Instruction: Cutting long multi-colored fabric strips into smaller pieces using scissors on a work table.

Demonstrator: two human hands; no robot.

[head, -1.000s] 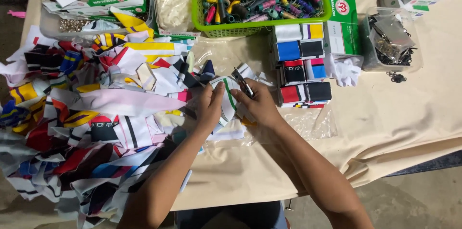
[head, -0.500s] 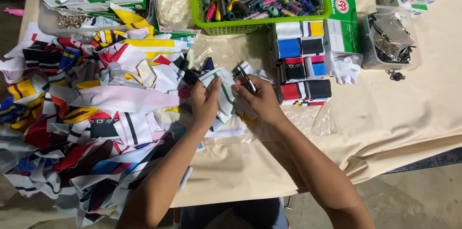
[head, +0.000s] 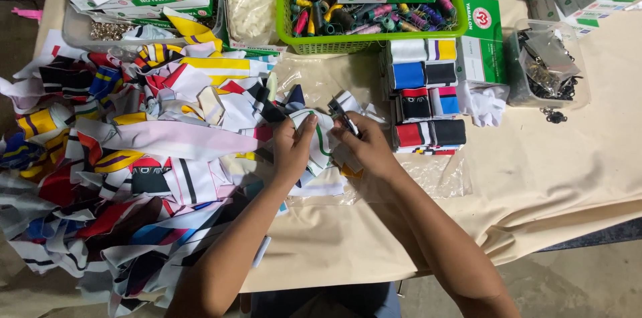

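Head view: left hand (head: 292, 151) grips white fabric piece (head: 314, 132); right hand (head: 366, 149) grips snips (head: 345, 115); green basket (head: 364, 42) holds thread spools (head: 334, 14).

There is one camera, worn on the person's head. It looks almost straight down at the desk covered with tan cloth (head: 535, 184). It sits close, so both forearms come up from the bottom edge. The green plastic basket of thread spools (head: 364, 44) is at the top, and grey floor (head: 575, 278) shows at the bottom right.

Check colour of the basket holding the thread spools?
Bright green basket, an open-mesh plastic one at the top of the table; shows clearly in the head view.
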